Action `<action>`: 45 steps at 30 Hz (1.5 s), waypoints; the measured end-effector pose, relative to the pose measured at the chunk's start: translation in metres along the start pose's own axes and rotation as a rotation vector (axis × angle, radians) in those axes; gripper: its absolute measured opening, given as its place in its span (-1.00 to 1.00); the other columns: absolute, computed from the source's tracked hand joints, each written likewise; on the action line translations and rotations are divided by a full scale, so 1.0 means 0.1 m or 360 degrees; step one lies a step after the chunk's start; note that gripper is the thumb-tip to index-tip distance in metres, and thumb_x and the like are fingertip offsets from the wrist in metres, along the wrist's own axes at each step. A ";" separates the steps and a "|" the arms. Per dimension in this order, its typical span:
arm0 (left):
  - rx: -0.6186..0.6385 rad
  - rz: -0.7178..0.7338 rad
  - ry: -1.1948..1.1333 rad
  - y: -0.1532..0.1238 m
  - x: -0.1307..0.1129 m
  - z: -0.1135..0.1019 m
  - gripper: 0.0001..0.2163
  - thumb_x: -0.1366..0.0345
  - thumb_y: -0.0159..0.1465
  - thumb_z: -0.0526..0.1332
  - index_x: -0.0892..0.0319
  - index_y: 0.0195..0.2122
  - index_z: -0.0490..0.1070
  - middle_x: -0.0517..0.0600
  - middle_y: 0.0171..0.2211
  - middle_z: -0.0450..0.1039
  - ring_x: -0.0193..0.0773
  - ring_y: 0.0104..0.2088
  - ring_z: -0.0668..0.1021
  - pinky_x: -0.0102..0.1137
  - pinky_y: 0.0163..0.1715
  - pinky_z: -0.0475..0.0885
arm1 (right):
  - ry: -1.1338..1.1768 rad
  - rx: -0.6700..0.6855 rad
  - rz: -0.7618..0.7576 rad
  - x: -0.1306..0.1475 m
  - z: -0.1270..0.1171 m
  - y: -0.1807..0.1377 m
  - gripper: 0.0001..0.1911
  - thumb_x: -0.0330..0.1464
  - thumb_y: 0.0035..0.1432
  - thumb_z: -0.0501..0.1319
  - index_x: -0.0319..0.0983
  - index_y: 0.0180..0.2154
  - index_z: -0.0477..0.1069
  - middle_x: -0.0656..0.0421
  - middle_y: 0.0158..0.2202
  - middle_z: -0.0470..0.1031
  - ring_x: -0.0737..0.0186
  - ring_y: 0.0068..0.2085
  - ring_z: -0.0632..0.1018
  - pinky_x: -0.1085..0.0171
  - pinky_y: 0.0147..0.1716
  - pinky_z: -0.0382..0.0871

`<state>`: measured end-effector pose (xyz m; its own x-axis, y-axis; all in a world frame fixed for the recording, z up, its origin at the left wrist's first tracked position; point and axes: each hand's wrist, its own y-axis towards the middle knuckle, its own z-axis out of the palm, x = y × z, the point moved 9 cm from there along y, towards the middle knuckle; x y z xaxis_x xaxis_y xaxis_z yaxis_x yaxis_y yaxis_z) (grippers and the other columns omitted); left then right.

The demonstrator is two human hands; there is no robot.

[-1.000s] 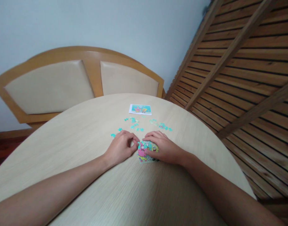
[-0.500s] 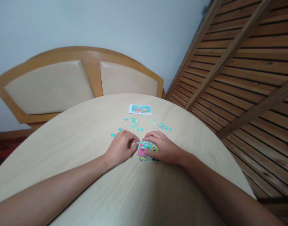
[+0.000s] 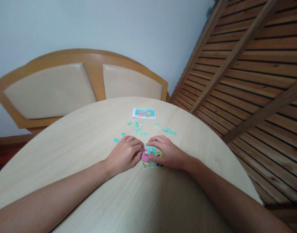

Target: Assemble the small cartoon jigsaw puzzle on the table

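Both hands (image 3: 125, 154) pressing cartoon puzzle (image 3: 150, 157); lettering unreadable

No legible text (card print too small).

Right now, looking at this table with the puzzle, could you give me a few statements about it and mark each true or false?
1. Both hands rest on the assembled puzzle. True: the left hand touches its left edge and the right hand lies on it.
2. The loose pieces are red. False: they are turquoise.
3. A small picture card lies beyond the loose pieces. True.
4. The table is dark glass. False: it is pale wood grain.
5. The right hand is lifted high above the table. False: it lies flat on the puzzle.
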<state>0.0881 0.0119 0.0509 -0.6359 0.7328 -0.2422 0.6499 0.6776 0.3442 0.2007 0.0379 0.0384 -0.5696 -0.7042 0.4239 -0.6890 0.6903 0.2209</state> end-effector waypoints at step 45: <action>-0.0050 -0.0020 -0.0010 -0.03 0.07 0.03 -0.80 0.33 0.41 0.08 0.19 -0.14 0.50 0.08 -0.16 0.53 -0.12 -0.11 0.53 -0.17 -0.04 0.47 | -0.0520 -0.0517 0.0698 -0.92 -0.52 -0.17 -0.85 -0.30 0.27 0.25 -0.17 -0.25 0.59 0.09 -0.15 0.62 -0.03 -0.07 0.53 0.07 -0.06 0.34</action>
<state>0.0834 0.0151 0.0458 -0.6411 0.7247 -0.2525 0.6284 0.6846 0.3693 0.2880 0.0999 0.0409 -0.9107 -0.3236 0.2568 -0.2188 0.9051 0.3646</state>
